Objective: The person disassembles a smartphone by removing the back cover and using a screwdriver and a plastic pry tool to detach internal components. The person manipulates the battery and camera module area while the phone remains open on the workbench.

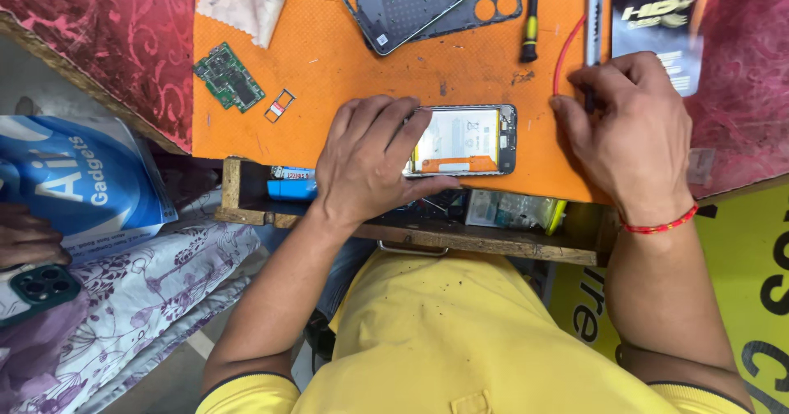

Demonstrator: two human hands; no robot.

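left hand (366, 161) pressing opened phone (464, 140); right hand (633, 131) on orange mat (345, 69), touching red wire (567, 48)

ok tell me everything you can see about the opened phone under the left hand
The opened phone lies flat on the orange mat, long side running left to right, near the mat's front edge. Its back is off, showing a pale battery with an orange strip below it and dark parts at the right end inside a silvery frame. The left hand covers its left end, fingers resting on it. The right hand lies apart from it.
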